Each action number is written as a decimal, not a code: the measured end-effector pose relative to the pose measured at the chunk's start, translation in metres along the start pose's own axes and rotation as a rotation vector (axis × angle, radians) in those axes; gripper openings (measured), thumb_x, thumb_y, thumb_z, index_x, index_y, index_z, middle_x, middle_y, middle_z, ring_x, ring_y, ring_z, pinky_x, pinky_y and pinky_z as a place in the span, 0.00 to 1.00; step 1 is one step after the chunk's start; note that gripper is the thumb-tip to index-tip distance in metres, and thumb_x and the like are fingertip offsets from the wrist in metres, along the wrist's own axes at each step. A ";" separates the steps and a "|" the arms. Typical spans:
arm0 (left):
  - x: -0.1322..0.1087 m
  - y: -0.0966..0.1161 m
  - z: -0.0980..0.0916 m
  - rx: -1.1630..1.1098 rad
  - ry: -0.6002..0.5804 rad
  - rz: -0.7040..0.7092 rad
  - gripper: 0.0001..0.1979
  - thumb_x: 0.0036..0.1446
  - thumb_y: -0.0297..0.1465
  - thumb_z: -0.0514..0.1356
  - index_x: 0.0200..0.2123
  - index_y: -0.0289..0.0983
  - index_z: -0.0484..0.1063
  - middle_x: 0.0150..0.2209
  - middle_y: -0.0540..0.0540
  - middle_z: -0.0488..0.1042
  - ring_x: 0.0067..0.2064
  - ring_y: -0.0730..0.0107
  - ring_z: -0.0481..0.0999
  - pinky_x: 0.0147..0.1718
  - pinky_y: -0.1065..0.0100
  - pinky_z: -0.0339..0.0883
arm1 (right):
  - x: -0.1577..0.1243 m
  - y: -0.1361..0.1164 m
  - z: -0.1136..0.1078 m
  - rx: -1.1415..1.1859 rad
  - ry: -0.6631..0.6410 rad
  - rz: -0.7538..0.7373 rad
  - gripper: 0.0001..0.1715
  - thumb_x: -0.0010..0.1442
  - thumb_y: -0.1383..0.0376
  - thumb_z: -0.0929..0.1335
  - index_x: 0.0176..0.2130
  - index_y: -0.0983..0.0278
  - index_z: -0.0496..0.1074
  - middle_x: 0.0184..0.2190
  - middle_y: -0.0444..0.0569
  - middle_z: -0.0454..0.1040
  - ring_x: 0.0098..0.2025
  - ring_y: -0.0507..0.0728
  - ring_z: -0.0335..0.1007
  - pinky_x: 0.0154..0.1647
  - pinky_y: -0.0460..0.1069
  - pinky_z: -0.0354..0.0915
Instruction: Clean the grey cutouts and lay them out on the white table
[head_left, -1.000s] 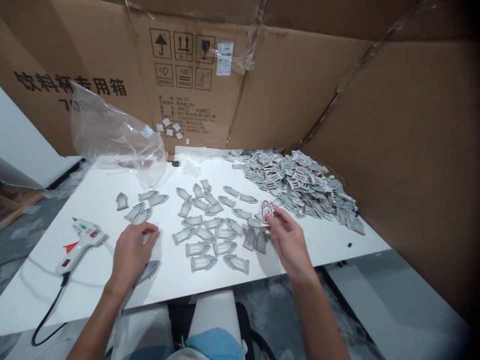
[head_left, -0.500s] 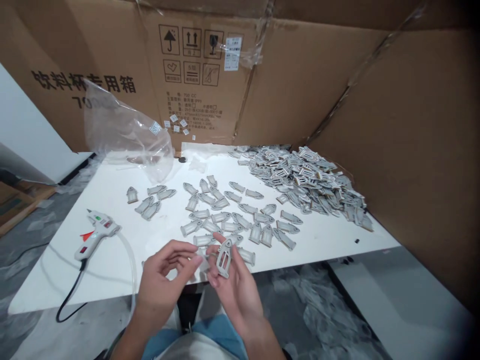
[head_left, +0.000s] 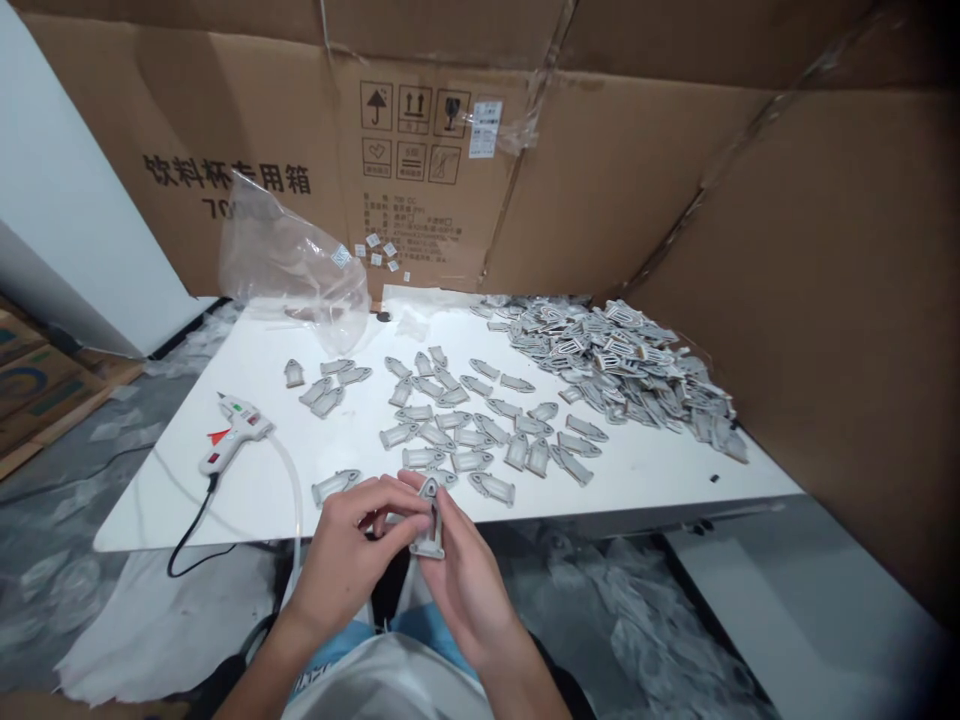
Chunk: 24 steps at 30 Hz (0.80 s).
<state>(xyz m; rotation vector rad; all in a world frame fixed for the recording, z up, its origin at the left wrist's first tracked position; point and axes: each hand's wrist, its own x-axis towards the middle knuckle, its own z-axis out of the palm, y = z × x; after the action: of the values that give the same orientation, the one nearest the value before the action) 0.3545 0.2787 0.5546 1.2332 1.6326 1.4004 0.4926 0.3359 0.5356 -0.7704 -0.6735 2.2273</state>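
In the palm side of my right hand lies a small grey window-shaped frame, pointed at the top, its pointed end up and its fingers curled behind it. My left hand is pinched against the front of this frame, thumb and fingertips over its middle opening. The small translucent piece in those fingertips is mostly hidden now. Just beyond both hands lie several more grey pieces of the same shape, many with cloudy panes in them. One more such piece rests near my left wrist.
A glue gun with a cord lies on the white table at left. A large heap of grey frames fills the back right. Cardboard walls stand behind, with a clear plastic bag against them.
My left hand has moved right and brought the small translucent piece onto the grey frame. The frame has shifted slightly left with my right hand. My view has also turned a little.
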 end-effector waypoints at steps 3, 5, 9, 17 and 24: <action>-0.006 0.000 0.000 -0.025 0.010 0.045 0.03 0.63 0.33 0.71 0.38 0.48 0.87 0.41 0.47 0.86 0.42 0.60 0.81 0.38 0.64 0.69 | -0.005 0.005 0.002 -0.002 -0.015 0.004 0.24 0.66 0.46 0.76 0.55 0.57 0.85 0.57 0.53 0.83 0.66 0.68 0.74 0.71 0.65 0.63; -0.009 0.000 -0.001 -0.027 0.010 0.062 0.03 0.64 0.33 0.71 0.38 0.48 0.87 0.41 0.47 0.85 0.43 0.60 0.81 0.39 0.64 0.70 | -0.007 0.008 0.003 -0.001 -0.007 0.011 0.25 0.66 0.46 0.76 0.55 0.57 0.85 0.57 0.53 0.83 0.65 0.69 0.74 0.70 0.66 0.64; -0.013 -0.007 -0.001 -0.061 0.025 0.016 0.04 0.64 0.33 0.70 0.39 0.48 0.88 0.41 0.47 0.85 0.39 0.63 0.79 0.36 0.65 0.69 | -0.007 0.014 -0.001 0.011 0.019 0.030 0.26 0.65 0.47 0.77 0.55 0.59 0.84 0.56 0.54 0.83 0.66 0.70 0.73 0.70 0.67 0.64; -0.014 -0.030 0.013 -0.109 0.083 0.020 0.05 0.64 0.34 0.71 0.42 0.47 0.88 0.39 0.46 0.78 0.38 0.65 0.75 0.32 0.68 0.68 | 0.001 0.022 -0.002 0.036 0.024 -0.011 0.26 0.66 0.47 0.77 0.56 0.58 0.84 0.62 0.55 0.80 0.70 0.68 0.70 0.73 0.66 0.61; -0.008 -0.042 0.021 -0.076 0.154 -0.005 0.04 0.64 0.36 0.71 0.40 0.45 0.88 0.36 0.48 0.72 0.33 0.70 0.71 0.29 0.69 0.64 | 0.008 0.020 0.002 0.021 0.017 0.022 0.28 0.70 0.46 0.73 0.62 0.57 0.80 0.69 0.51 0.75 0.75 0.64 0.64 0.79 0.62 0.55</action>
<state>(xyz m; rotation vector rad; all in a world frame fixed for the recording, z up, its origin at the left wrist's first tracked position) 0.3662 0.2795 0.5081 1.1012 1.6668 1.5727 0.4779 0.3283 0.5217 -0.7890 -0.6350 2.2414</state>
